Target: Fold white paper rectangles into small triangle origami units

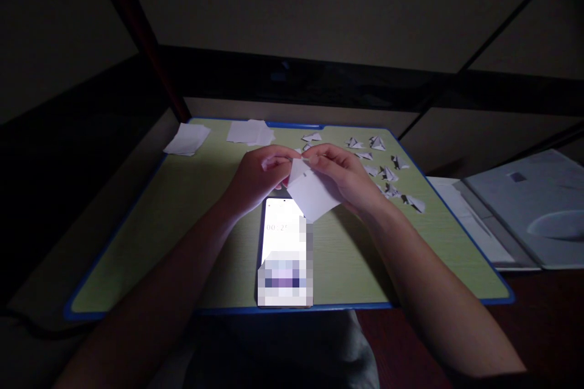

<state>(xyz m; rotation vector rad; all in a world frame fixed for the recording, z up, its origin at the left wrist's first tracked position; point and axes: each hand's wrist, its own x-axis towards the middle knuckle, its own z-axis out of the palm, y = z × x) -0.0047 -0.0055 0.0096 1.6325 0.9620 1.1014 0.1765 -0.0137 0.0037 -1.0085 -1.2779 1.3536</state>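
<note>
A white sheet of paper [314,191] is held up above the middle of the table, one corner pointing down toward me. My left hand [267,170] pinches its upper left edge, fingers curled behind. My right hand [340,173] grips the upper right side, with the thumb on the front of the paper. Both sets of fingertips meet near the top corner. Just below the hands lies a phone [283,237] with a bright screen showing timer digits; the paper overlaps its upper right corner. Part of the screen is blurred out.
Several small folded paper pieces [387,173] lie at the table's right rear. Two stacks of white paper, one at the far left [187,138] and one at the back [250,132], rest on the blue-edged green table [173,237]. A white box [529,206] stands right of it.
</note>
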